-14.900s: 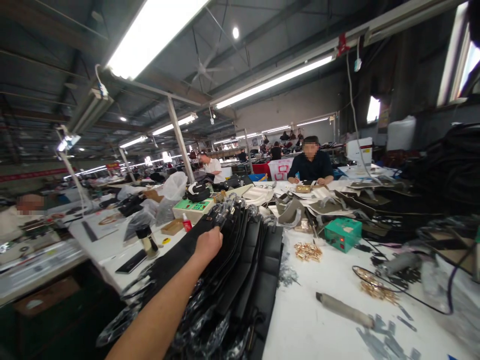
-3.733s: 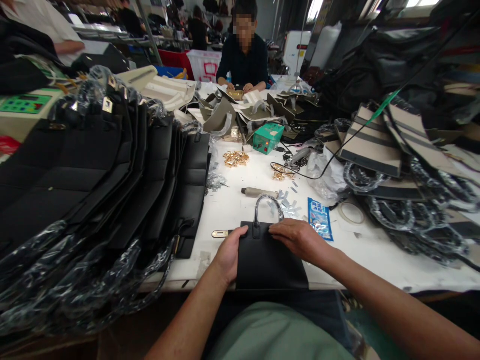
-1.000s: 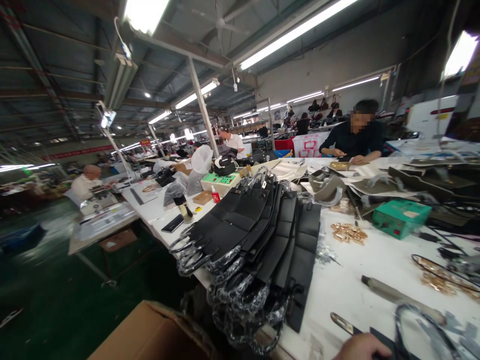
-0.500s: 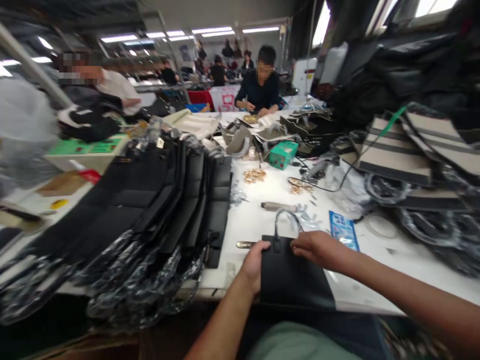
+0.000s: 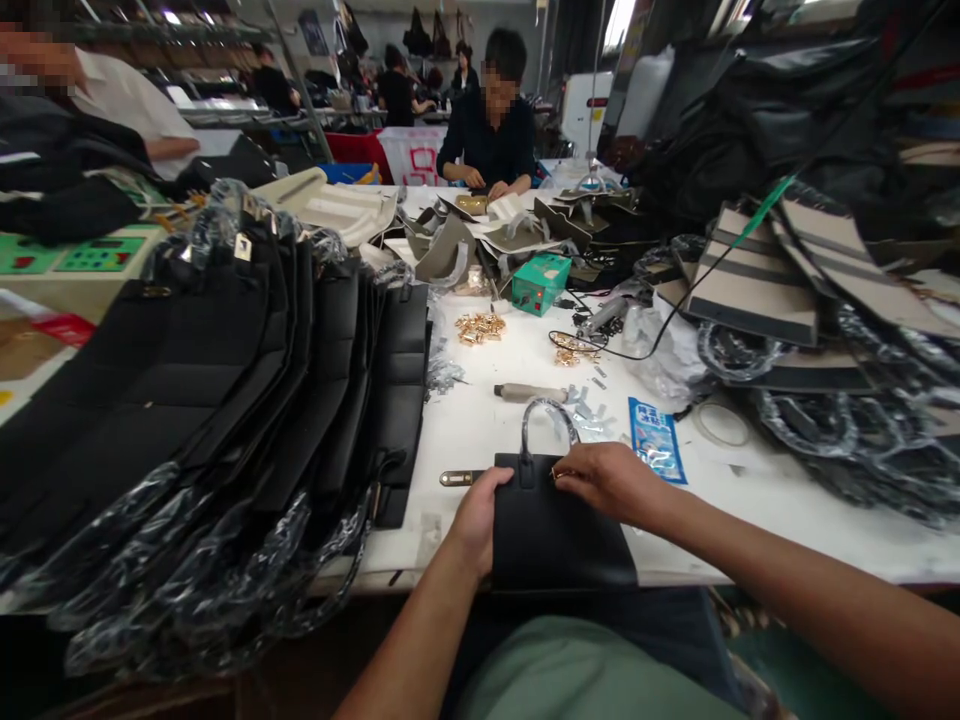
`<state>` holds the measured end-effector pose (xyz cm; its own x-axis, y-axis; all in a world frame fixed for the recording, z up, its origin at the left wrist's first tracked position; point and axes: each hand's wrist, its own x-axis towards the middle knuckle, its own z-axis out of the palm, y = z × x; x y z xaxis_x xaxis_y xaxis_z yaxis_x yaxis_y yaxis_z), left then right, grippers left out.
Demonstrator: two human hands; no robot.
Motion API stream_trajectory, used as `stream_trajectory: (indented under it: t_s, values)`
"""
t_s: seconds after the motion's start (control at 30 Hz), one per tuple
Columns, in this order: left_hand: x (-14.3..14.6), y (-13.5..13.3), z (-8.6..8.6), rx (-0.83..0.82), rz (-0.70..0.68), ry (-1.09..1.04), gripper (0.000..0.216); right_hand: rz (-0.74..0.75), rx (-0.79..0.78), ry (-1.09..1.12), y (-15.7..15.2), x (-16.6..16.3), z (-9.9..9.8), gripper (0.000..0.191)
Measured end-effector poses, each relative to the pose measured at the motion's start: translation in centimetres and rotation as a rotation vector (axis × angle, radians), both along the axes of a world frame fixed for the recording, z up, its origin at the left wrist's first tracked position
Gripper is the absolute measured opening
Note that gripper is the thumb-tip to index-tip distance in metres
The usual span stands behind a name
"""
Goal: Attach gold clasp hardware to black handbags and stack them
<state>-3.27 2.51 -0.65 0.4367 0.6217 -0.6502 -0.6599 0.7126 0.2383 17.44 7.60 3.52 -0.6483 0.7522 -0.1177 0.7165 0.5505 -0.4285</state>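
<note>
A black handbag panel (image 5: 562,545) with a plastic-wrapped handle (image 5: 527,430) lies at the table's front edge, close to my body. My left hand (image 5: 476,520) grips its left edge, thumb on the front face and fingers hidden behind. From beside that hand a black strap with a gold metal end plate (image 5: 455,479) sticks out to the left. At the top edge, near the handle's right foot, my right hand (image 5: 604,482) pinches a small gold-coloured fitting (image 5: 555,474); most of it is covered by the fingers.
Stacked black bag pieces (image 5: 300,400) with wrapped handles fill the left. Beyond my hands lie a grey-handled tool (image 5: 531,392), gold fittings (image 5: 480,328), metal plates (image 5: 592,415), a blue packet (image 5: 657,440) and a green box (image 5: 540,283). Striped pieces (image 5: 757,280) are piled right. A co-worker (image 5: 487,130) sits opposite.
My view has turned slightly, so everything sits further left and higher in the picture. Both hands keep the same hold on the handbag panel and the small fitting.
</note>
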Motion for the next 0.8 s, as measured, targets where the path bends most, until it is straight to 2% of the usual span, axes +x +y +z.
stream_trajectory:
  t_s: [0.1, 0.2, 0.37, 0.6, 0.67, 0.8]
  values:
    - [0.1, -0.1, 0.3, -0.018, 0.001, 0.027, 0.038, -0.056, -0.007, 0.007, -0.1, -0.1, 0.0, 0.015]
    - [0.1, -0.1, 0.5, -0.018, 0.002, 0.045, 0.036, -0.048, -0.001, 0.013, -0.1, -0.2, 0.1, 0.015]
    - [0.3, -0.1, 0.7, -0.032, 0.005, 0.063, 0.033, 0.075, 0.086, -0.060, -0.1, -0.2, 0.6, 0.019]
    - [0.6, -0.1, 1.0, -0.061, 0.029, 0.098, 0.030, 0.224, 0.123, -0.085, 0.5, -0.2, 0.4, 0.021]
    - [0.7, -0.1, 1.1, -0.054, 0.040, 0.103, 0.029, 0.211, 0.115, -0.101, 0.4, -0.4, 0.4, 0.020]
    - [0.7, -0.1, 1.1, -0.025, 0.071, 0.123, 0.028, 0.076, 0.120, -0.131, -0.5, -1.2, 0.6, 0.020]
